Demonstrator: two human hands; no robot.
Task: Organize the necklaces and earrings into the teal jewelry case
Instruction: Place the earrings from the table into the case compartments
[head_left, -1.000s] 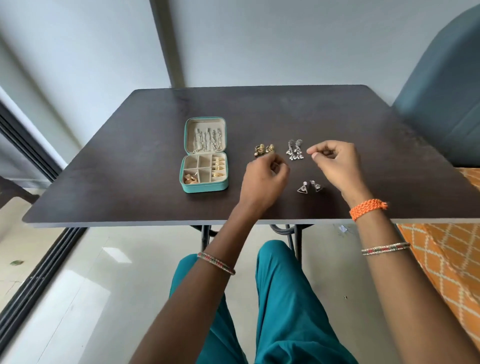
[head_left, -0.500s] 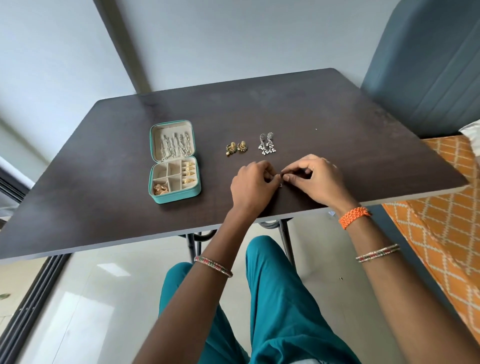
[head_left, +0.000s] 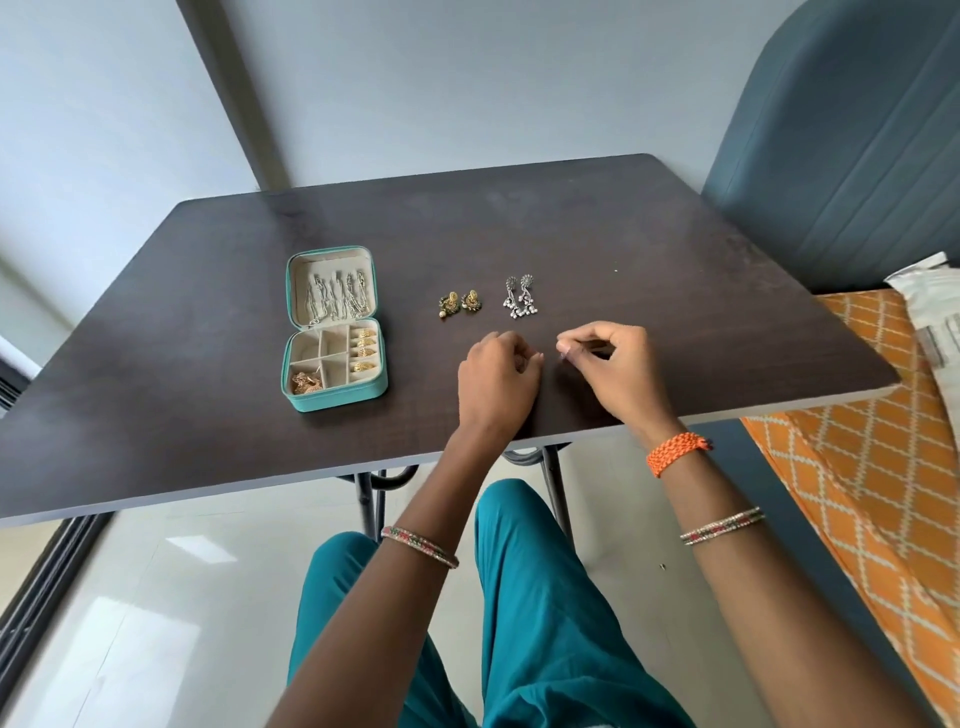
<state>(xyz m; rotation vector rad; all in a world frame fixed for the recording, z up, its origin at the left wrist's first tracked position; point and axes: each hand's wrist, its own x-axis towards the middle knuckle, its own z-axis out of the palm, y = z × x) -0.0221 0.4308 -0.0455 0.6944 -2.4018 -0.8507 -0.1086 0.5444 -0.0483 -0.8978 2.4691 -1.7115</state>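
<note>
Where dark table (head_left: 208, 415) lies bare, hands (head_left: 558, 371) mid-front.

Pretty bright here, soft daylight all over, nothing harsh. On the floor (head_left: 171, 597) down to my left there are pale window-shaped reflections, so the light seems to come from that side. My hands only throw faint, smudgy shadows on the table (head_left: 208, 415), and its dark top has a dull sheen toward the far edge, no real glare. The wide lens bends things: the table's edges bow and the wall lines lean. The center's sharp enough, but my arms at the bottom go soft, and tiny stuff stays hard to make out.
</note>
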